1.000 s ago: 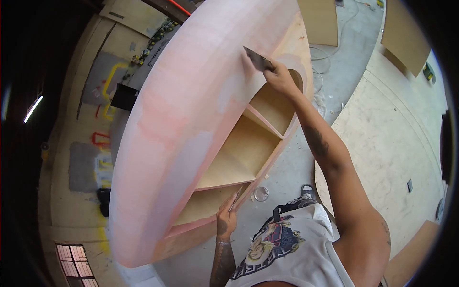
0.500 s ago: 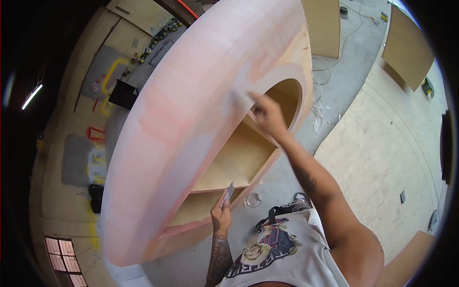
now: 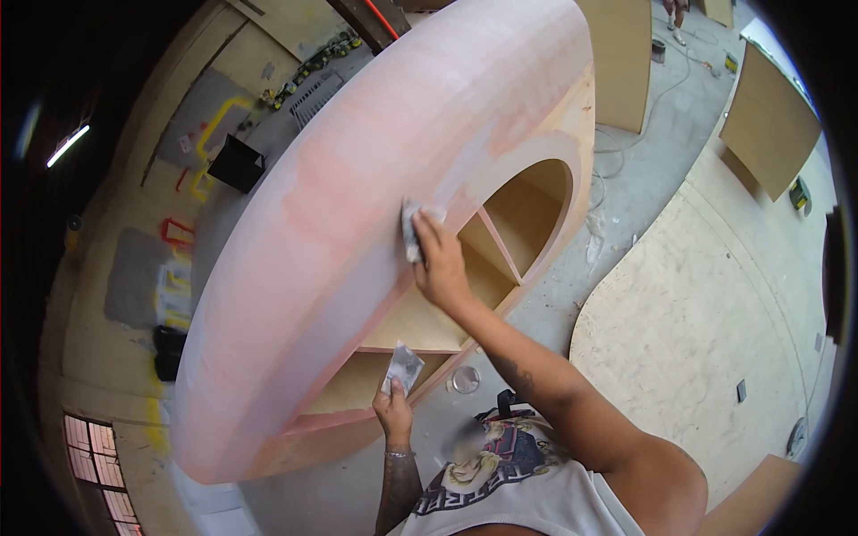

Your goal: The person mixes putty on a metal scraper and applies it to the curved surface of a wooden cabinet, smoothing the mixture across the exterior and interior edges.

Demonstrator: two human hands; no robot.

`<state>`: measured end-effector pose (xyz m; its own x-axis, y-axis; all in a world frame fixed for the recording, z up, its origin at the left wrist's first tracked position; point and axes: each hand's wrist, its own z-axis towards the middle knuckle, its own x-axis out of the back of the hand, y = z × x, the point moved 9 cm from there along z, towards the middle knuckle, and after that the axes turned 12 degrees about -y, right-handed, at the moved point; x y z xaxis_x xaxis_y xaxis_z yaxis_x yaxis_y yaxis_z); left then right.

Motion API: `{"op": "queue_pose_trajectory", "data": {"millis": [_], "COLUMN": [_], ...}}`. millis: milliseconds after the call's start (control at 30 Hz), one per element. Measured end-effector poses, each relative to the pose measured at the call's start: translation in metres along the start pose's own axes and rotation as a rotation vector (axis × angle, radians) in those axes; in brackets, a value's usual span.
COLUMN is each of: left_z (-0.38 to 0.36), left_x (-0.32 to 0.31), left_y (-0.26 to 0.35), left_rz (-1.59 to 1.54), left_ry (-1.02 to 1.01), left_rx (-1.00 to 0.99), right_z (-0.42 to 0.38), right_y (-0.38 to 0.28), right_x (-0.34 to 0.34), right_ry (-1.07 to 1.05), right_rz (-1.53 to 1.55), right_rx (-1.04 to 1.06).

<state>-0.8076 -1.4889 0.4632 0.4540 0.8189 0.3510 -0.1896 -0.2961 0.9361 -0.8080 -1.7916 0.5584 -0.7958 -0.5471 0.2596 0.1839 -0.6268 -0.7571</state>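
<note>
A large curved wooden body [image 3: 331, 188], coated in pinkish filler with pale grey patches, rises in front of me. My right hand [image 3: 442, 268] presses a flat grey putty spreader [image 3: 411, 234] against its side, just above the edge of the openings. Fingers are closed around the spreader's near side. Lower down, my left hand [image 3: 394, 415] pinches a squarish, filler-smeared metal putty knife blade [image 3: 405, 364] in front of the lower shelf opening. Whether filler lies on its face is hard to make out.
An arched opening [image 3: 536, 205] and shelves cut into the body's near side. A round clear-looking tub [image 3: 466, 380] stands on the floor. At right lies a large plywood sheet [image 3: 688, 304] bearing a small dark block [image 3: 741, 390]. A person's legs [image 3: 675, 20] show far off.
My right hand has moved left and down along the filled surface. My left hand has turned its blade so the broad face shows. A person's legs have come into view at the top.
</note>
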Motion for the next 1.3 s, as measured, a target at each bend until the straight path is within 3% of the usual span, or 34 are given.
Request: {"op": "queue_pose_trajectory", "data": {"millis": [100, 233, 333, 367, 433, 500, 600, 667, 767, 833, 900, 933, 967, 1033, 1067, 1133, 1167, 1200, 1233, 1300], "left_z": [0.007, -0.004, -0.03, -0.038, -0.052, -0.063, -0.063, -0.051, -0.013, 0.008, 0.021, 0.024, 0.024, 0.013, 0.013, 0.015, 0.019, 0.021, 0.027, 0.031], "left_x": [-0.006, -0.003, 0.01, 0.016, 0.025, 0.036, 0.046, 0.041, 0.011, -0.014, -0.033, -0.046, -0.059, -0.081, -0.086, -0.073, -0.069, -0.058, -0.051, -0.042], "left_y": [0.014, 0.013, -0.007, -0.014, -0.023, -0.025, -0.03, -0.025, 0.008, 0.021, 0.019, 0.022, 0.033, 0.066, 0.068, 0.068, 0.07, 0.084, 0.093, 0.114], "left_rz": [0.033, 0.007, 0.077, 0.062, 0.036, -0.017, -0.14, -0.316, -0.74, -1.071, -1.305, -1.421, -1.48, -1.581, -1.59, -1.554, -1.532, -1.345, -1.144, -0.748], "left_ry": [-0.062, -0.033, 0.016, 0.034, 0.064, 0.117, 0.165, 0.189, 0.17, 0.077, -0.181, -0.315, -0.319, -0.325, -0.431, -0.432, -0.433, -0.249, -0.194, -0.066], "left_rx": [-0.026, -0.028, 0.007, 0.026, 0.061, 0.074, 0.051, 0.026, 0.033, 0.072, 0.112, 0.134, 0.228, 0.437, 0.44, 0.32, 0.259, 0.187, 0.053, -0.202], "right_z": [-0.016, 0.032, 0.103, 0.117, 0.126, 0.108, 0.061, 0.029, -0.003, -0.02, -0.043, -0.052, -0.061, -0.096, -0.108, -0.128, -0.135, -0.149, -0.163, -0.182], "right_y": [-0.011, 0.077, 0.138, 0.161, 0.154, 0.149, 0.065, 0.015, -0.041, -0.033, -0.049, -0.068, -0.084, -0.096, -0.086, -0.062, -0.034, -0.004, 0.017, 0.037], "right_x": [0.001, 0.096, 0.147, 0.147, 0.136, 0.11, 0.059, 0.019, -0.006, -0.025, -0.003, 0.019, 0.038, 0.046, 0.053, 0.065, 0.071, 0.074, 0.073, 0.071], "right_ry": [-0.212, 0.072, 0.094, 0.044, 0.085, 0.086, 0.114, 0.235, 0.069, -0.302, -0.492, -0.49, -0.491, -0.735, -0.78, -0.858, -0.899, -0.93, -0.955, -0.578], "right_rz": [0.064, 0.148, 0.162, 0.247, 0.244, 0.14, 0.166, -0.023, 0.04, 0.159, 0.381, 0.393, 0.4, 0.22, 0.165, 0.061, 0.137, 0.221, 0.306, 1.005], "right_rx": [0.094, -0.013, -0.017, -0.157, -0.046, -0.153, -0.074, 0.059, 0.028, 0.037, 0.009, 0.138, 0.265, 0.392, 0.347, 0.255, 0.049, -0.162, -0.372, -0.798]}}
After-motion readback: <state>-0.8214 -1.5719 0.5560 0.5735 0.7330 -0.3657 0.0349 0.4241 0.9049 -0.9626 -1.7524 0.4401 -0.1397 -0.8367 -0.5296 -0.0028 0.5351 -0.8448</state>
